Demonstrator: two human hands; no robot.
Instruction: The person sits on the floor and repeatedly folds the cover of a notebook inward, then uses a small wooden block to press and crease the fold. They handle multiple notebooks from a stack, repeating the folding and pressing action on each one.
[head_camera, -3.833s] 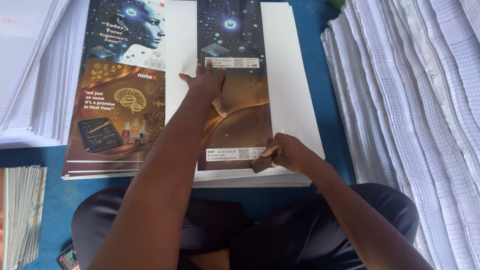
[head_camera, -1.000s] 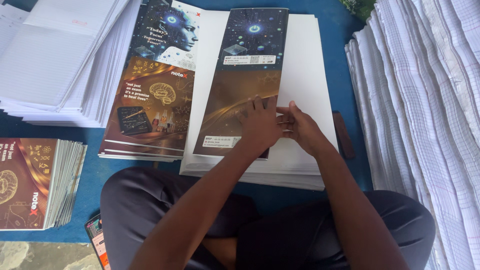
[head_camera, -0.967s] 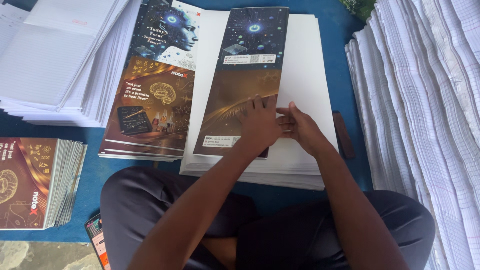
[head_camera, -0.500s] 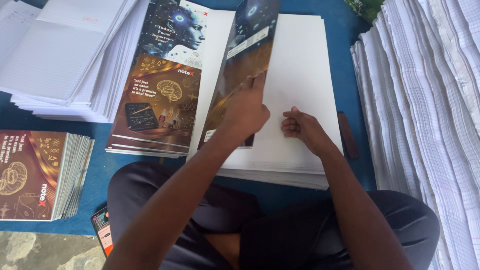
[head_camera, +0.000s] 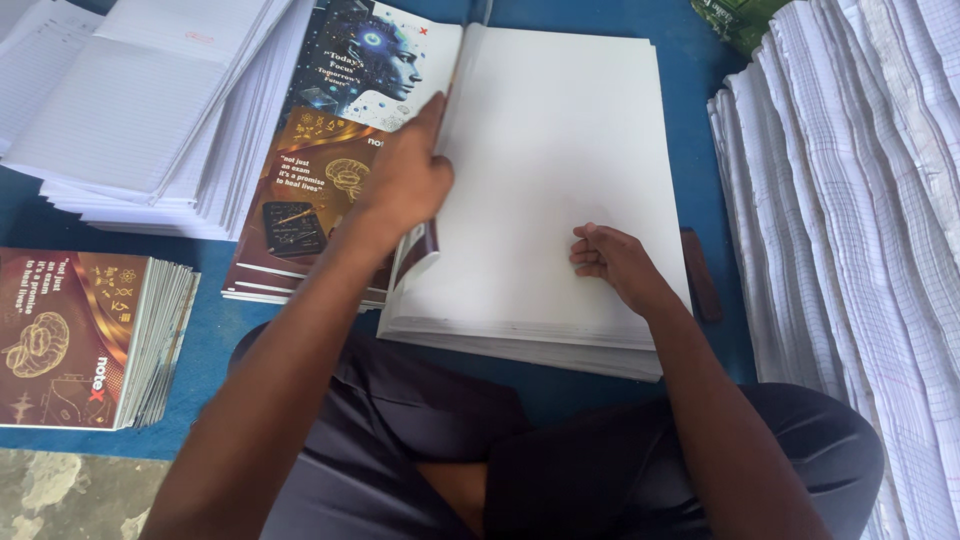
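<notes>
A blue mat (head_camera: 700, 60) covers the floor. At the bottom left, bare grey concrete floor (head_camera: 70, 495) shows past the mat's edge. Tall stacks of white lined paper (head_camera: 850, 220) stand on the right, and more white sheets (head_camera: 150, 110) lie at the top left. The light is soft and even.

The white stack (head_camera: 560, 150) lies bare beyond my right hand (head_camera: 612, 262); lined sheets (head_camera: 850, 220) wall its right side, printed covers (head_camera: 320, 190) its left.
</notes>
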